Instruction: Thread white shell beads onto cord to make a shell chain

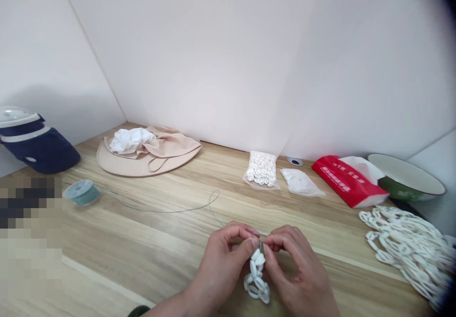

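Close together near the front of the table, my left hand (226,260) and my right hand (297,267) both pinch a thin green cord (260,245). Below the fingertips hangs a short string of white shell-like pieces (256,279), looped on the cord. From my hands the cord runs left in a loose curve across the wood to a clear spool of green cord (82,192). The exact spot where the cord passes between the fingertips is partly hidden.
A beige sun hat (171,160) bears white cloth (131,139). Farther right lie a bag of white shells (261,168), a small white packet (301,182), a red tissue pack (347,179), a green bowl (409,177) and heaped shell strands (409,250). A navy visor (46,150) stands left.
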The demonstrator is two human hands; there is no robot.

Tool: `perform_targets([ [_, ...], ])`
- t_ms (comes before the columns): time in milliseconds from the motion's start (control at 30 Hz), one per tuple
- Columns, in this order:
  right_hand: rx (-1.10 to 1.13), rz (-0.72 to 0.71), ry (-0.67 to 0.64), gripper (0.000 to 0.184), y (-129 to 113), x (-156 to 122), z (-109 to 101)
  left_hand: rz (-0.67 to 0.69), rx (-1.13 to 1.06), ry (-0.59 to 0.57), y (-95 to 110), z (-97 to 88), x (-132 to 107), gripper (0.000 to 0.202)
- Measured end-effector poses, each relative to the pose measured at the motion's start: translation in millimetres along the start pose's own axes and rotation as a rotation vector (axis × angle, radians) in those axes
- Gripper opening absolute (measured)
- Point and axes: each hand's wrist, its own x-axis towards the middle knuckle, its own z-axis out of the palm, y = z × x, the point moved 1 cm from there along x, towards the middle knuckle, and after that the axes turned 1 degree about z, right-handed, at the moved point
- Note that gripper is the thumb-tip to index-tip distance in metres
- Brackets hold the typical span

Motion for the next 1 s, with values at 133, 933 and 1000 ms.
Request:
perform_targets([
  [133,0.177,0.192,0.008,0.011,-0.8,0.5,0.9,-0.045,-0.012,-0.005,2.0,-2.6,0.5,0.021],
  [933,0.321,0.340,-0.174,0.012,13.8,4.3,2.8,-0.103,-0.076,0.044,8.7,-7.5,7.3,0.024],
  [1000,0.388,0.380,-0.155,0.009,13.1,2.6,5.3,-0.080,-0.072,0.014,8.0,-7.0,6.9,0.023],
])
